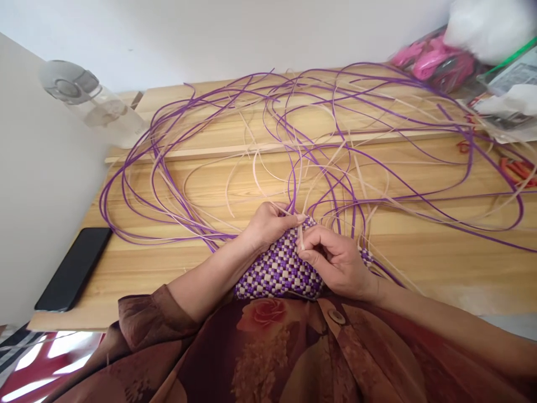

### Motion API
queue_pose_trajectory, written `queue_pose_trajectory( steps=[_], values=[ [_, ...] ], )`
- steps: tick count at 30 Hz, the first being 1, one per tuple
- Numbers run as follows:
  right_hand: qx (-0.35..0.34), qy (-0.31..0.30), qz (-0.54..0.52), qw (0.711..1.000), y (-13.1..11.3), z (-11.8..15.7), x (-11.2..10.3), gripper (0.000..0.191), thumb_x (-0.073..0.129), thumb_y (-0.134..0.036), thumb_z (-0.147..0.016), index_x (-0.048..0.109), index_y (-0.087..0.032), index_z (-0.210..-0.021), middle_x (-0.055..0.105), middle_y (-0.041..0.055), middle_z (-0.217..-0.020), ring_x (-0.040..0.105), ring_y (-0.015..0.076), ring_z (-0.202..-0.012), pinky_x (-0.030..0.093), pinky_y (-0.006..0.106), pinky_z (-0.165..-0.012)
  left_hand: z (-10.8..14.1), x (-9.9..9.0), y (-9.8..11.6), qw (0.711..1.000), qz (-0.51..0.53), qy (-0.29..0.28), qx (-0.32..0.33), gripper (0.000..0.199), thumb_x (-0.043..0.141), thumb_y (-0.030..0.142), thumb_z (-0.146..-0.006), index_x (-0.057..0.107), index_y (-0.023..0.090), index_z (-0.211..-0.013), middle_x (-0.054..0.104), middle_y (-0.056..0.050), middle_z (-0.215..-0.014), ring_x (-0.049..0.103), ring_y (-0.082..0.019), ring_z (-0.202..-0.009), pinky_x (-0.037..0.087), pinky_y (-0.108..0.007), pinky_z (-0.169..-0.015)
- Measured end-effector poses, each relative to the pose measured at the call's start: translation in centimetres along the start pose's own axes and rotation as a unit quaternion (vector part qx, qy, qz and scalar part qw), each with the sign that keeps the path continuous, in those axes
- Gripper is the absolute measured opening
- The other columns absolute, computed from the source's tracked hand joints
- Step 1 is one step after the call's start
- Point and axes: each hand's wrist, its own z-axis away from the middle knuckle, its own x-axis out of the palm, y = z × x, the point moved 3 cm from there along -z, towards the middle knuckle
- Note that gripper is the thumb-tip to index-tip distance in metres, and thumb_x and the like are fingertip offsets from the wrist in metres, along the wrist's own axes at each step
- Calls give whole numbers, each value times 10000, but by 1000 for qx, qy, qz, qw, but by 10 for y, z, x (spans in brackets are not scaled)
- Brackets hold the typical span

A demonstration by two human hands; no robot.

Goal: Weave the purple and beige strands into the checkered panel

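Note:
A woven piece in purple and cream checks rests against my front at the table's near edge. Its upper edge is gripped by my left hand, with the thumb pressed on top near a strip. Just to the right, my right hand pinches the end of a cream strip between thumb and forefinger. Long loose purple strips and cream ones fan out from the weave across the table. Part of the weave lies hidden behind both hands.
On the wooden table lie a black phone at left and orange-handled tools at right. A clear plastic container stands back left. Pink items in a bag sit back right, against the wall.

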Motion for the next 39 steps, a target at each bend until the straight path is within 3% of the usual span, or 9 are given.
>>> queue_pose_trajectory(
  steps=[7,12,18,22,27,31,34,36,39],
  values=[
    [57,-6,-35,998,6,3,2,119,540,-273,-901,536,-182,-825,560,21,-778,513,131,-707,425,274,-662,0,-4,0,999,-27,-7,-35,354,730,464,-684,651,132,-592,590,-12,-525,433,-81,-452,315,-240,-470],
    [102,13,-43,994,11,5,3,143,534,-312,-909,537,-183,-847,550,14,-760,497,123,-685,424,261,-646,0,-3,0,998,-67,-9,7,289,758,406,-657,697,129,-708,656,-27,-661,515,-110,-567,373,-241,-547],
    [146,-46,-82,985,6,-4,-10,227,575,-373,-876,562,-167,-783,614,36,-776,559,127,-714,459,249,-650,-2,-2,-6,998,-57,-10,10,279,740,396,-680,677,125,-676,619,-7,-604,474,-90,-521,356,-236,-530],
    [281,4,-98,955,11,-26,-35,292,549,-468,-869,549,-181,-815,621,3,-722,531,77,-453,286,196,-351,0,-2,-3,998,-33,-52,-7,300,719,421,-712,701,125,-756,655,-23,-657,508,-97,-535,368,-236,-542],
    [308,-28,-85,947,14,-58,-35,333,634,-472,-794,519,-177,-690,433,-72,-445,343,39,-314,181,191,-327,5,-1,5,997,11,-71,3,278,758,385,-678,713,124,-764,684,-34,-706,558,-106,-580,417,-237,-595],
    [270,123,-13,955,34,-79,-67,218,670,-334,-741,536,-177,-669,461,-57,-462,373,53,-365,259,195,-370,3,0,1,997,20,-62,-39,304,783,399,-635,721,117,-730,691,-61,-672,575,-133,-547,431,-257,-564],
    [263,313,78,909,58,-86,-118,179,631,-232,-731,486,-182,-639,441,-49,-497,372,58,-404,293,199,-384,1,1,-3,997,2,-49,-55,327,798,411,-607,732,117,-734,702,-81,-681,596,-155,-556,439,-270,-558],
    [271,331,108,898,71,-89,-139,208,610,-238,-750,456,-187,-621,412,-50,-490,368,62,-404,284,204,-385,1,1,-2,997,-6,-53,-50,329,793,421,-614,734,127,-750,705,-74,-693,598,-151,-564,439,-266,-565],
    [302,267,144,904,77,-88,-149,266,621,-307,-766,474,-180,-583,409,-42,-452,369,72,-372,247,222,-379,4,-5,9,993,-53,-99,-47,353,736,471,-678,730,131,-772,687,-57,-669,553,-120,-524,396,-243,-523]
  ],
)
